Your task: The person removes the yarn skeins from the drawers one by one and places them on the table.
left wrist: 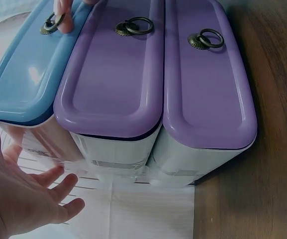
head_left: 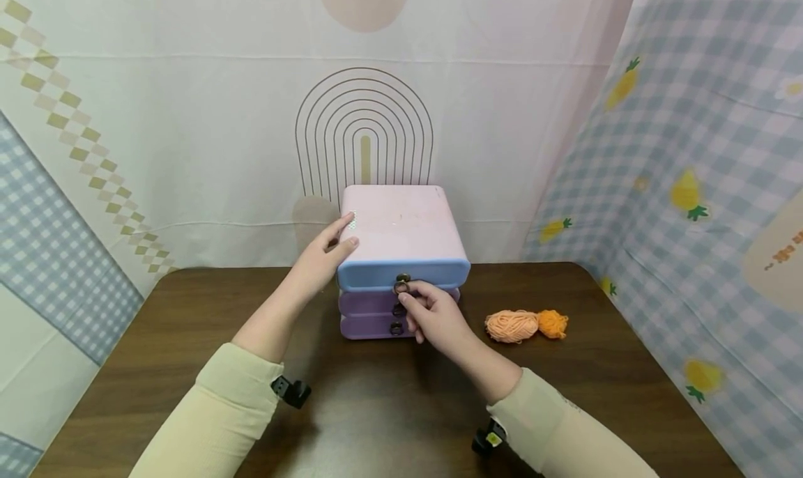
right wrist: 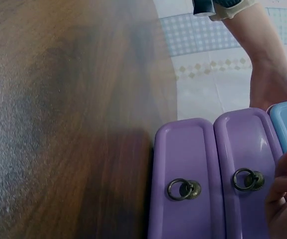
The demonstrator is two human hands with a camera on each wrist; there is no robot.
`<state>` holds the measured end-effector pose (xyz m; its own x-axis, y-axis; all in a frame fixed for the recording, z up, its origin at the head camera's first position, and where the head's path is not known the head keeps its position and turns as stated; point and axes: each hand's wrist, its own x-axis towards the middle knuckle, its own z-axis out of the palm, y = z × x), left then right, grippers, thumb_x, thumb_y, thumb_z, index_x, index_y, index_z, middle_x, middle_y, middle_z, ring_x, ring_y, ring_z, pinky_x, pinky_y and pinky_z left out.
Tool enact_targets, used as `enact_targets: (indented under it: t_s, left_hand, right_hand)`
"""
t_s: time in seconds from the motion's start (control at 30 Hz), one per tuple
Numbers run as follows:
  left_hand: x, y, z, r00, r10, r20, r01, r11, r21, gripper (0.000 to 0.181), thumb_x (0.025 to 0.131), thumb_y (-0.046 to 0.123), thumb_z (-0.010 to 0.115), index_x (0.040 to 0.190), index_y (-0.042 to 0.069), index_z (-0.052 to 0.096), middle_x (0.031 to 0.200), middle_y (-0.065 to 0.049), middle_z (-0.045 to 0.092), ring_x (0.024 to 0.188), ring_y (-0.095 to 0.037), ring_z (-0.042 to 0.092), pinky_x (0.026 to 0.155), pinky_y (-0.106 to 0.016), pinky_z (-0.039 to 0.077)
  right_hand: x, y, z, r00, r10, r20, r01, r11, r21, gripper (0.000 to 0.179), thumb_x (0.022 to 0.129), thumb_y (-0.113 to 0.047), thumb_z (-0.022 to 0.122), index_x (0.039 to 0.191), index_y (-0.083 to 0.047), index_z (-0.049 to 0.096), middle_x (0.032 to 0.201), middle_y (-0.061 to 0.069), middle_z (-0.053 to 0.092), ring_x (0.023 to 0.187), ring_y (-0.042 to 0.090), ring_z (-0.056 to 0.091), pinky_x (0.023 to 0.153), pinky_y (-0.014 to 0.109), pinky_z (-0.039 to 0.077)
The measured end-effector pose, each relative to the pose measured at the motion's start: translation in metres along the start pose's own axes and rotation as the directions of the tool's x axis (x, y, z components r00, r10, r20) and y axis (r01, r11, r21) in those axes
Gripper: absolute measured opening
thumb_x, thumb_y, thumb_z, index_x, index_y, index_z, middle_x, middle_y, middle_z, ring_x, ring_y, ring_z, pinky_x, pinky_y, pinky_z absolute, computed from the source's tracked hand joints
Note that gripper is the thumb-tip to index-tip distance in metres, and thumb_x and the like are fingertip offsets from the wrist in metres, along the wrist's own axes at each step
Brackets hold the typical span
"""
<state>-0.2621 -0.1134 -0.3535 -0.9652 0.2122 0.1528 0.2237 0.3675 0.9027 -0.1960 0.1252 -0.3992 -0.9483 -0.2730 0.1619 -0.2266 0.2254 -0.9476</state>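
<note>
We have a 3-drawer unit (head_left: 401, 220) standing near the back of the table, pink top, fronts facing the person. Top drawer's blue front (head_left: 370, 276) carries a dark brass ring pull (head_left: 401, 287); the right hand (head_left: 437, 322) pinches it between thumb and index finger, other fingers loosely bent. We can't tell if that drawer is out at all. Left hand (head_left: 316, 265) is at the unit's left edge, thumb and index tips reaching onto the pink top, fingers spread and relaxed, gripping nothing. Below blue we get 2 purple fronts (head_left: 366, 327), each with its own ring. To the right, well apart from the unit, we see a peach yarn skein (head_left: 511, 326) touching a small orange yarn ball (head_left: 553, 324). Everything sits on a dark wood table (head_left: 207, 325). 2 pale sleeves (head_left: 216, 405), black device at each cuff. Behind: white cloth (head_left: 201, 129) with line arches; right: checked cloth (head_left: 665, 116), yellow pineapples.
</note>
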Motion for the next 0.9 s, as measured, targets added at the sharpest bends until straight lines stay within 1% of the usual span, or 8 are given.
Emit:
enact_targets:
  t_s: [0.13, 0.23, 0.37, 0.47, 0.53, 0.63, 0.77, 0.9]
  left_hand:
    - [0.000, 0.000, 0.000, 1.000, -0.002, 0.005, 0.002, 1.000, -0.005, 0.059, 0.100, 0.044, 0.055, 0.154, 0.034, 0.036, 0.157, -0.012, 0.034, 0.137, -0.031, 0.039, 0.109, -0.052, 0.034]
    - [0.000, 0.000, 0.000, 1.000, -0.004, 0.005, 0.004, 1.000, -0.005, 0.059, 0.099, 0.045, 0.054, 0.154, 0.034, 0.035, 0.158, -0.011, 0.032, 0.138, -0.032, 0.038, 0.109, -0.053, 0.033]
    - [0.001, -0.001, 0.000, 1.000, -0.004, 0.004, 0.004, 1.000, -0.008, 0.059, 0.100, 0.046, 0.053, 0.154, 0.035, 0.035, 0.159, -0.009, 0.031, 0.139, -0.031, 0.037, 0.110, -0.054, 0.032]
    - [0.001, -0.001, 0.001, 1.000, -0.002, 0.006, 0.002, 1.000, -0.008, 0.059, 0.100, 0.046, 0.053, 0.154, 0.035, 0.035, 0.159, -0.008, 0.030, 0.139, -0.031, 0.037, 0.110, -0.053, 0.032]
    - [0.000, -0.002, 0.001, 1.000, 0.001, 0.006, -0.001, 1.000, -0.006, 0.059, 0.100, 0.046, 0.053, 0.155, 0.034, 0.034, 0.160, -0.007, 0.029, 0.139, -0.031, 0.037, 0.111, -0.053, 0.031]
    - [0.000, -0.001, 0.002, 1.000, 0.007, 0.003, -0.007, 1.000, -0.008, 0.059, 0.100, 0.045, 0.053, 0.155, 0.033, 0.035, 0.160, -0.007, 0.030, 0.139, -0.031, 0.037, 0.111, -0.052, 0.031]
    - [0.000, -0.002, 0.002, 1.000, 0.014, -0.002, -0.014, 1.000, -0.011, 0.059, 0.100, 0.043, 0.054, 0.155, 0.032, 0.035, 0.159, -0.007, 0.031, 0.138, -0.031, 0.038, 0.111, -0.051, 0.032]
    - [0.000, -0.002, 0.002, 1.000, 0.016, -0.007, -0.016, 1.000, -0.011, 0.058, 0.100, 0.043, 0.053, 0.155, 0.032, 0.035, 0.159, -0.007, 0.032, 0.137, -0.030, 0.039, 0.110, -0.051, 0.033]
  right_hand:
    - [0.001, 0.000, 0.000, 1.000, 0.013, -0.001, -0.013, 1.000, 0.011, 0.025, 0.102, -0.018, 0.057, 0.118, 0.000, 0.064, 0.058, 0.007, 0.054, 0.042, 0.018, 0.048, 0.043, 0.029, 0.044]
    - [0.000, -0.003, 0.000, 1.000, 0.020, 0.004, -0.020, 1.000, 0.003, 0.025, 0.103, -0.015, 0.056, 0.120, 0.002, 0.063, 0.059, 0.011, 0.054, 0.042, 0.018, 0.047, 0.044, 0.031, 0.044]
    - [-0.005, -0.017, 0.000, 1.000, 0.024, 0.020, -0.024, 1.000, -0.012, 0.024, 0.102, -0.010, 0.054, 0.119, 0.006, 0.062, 0.060, 0.016, 0.054, 0.043, 0.017, 0.047, 0.045, 0.031, 0.045]
    - [-0.010, -0.024, 0.000, 0.999, 0.014, 0.035, -0.014, 1.000, -0.009, 0.024, 0.102, -0.008, 0.054, 0.118, 0.008, 0.060, 0.059, 0.013, 0.053, 0.043, 0.015, 0.047, 0.044, 0.030, 0.044]
    - [-0.010, -0.020, -0.001, 0.999, 0.018, 0.043, -0.018, 1.000, -0.010, 0.024, 0.102, -0.009, 0.054, 0.119, 0.008, 0.060, 0.058, 0.009, 0.052, 0.042, 0.015, 0.047, 0.044, 0.030, 0.044]
    - [-0.008, -0.004, -0.003, 0.998, 0.030, 0.050, -0.029, 1.000, -0.010, 0.026, 0.103, -0.012, 0.054, 0.122, 0.004, 0.061, 0.057, 0.005, 0.052, 0.042, 0.015, 0.046, 0.044, 0.031, 0.043]
    - [-0.008, 0.011, -0.006, 0.998, 0.029, 0.054, -0.029, 1.000, -0.007, 0.028, 0.103, -0.018, 0.055, 0.124, -0.001, 0.063, 0.057, 0.003, 0.052, 0.041, 0.016, 0.046, 0.044, 0.033, 0.044]
    - [-0.010, 0.018, -0.008, 0.998, 0.028, 0.047, -0.027, 1.000, -0.008, 0.027, 0.102, -0.022, 0.057, 0.122, -0.005, 0.065, 0.057, 0.004, 0.052, 0.041, 0.015, 0.047, 0.044, 0.031, 0.045]
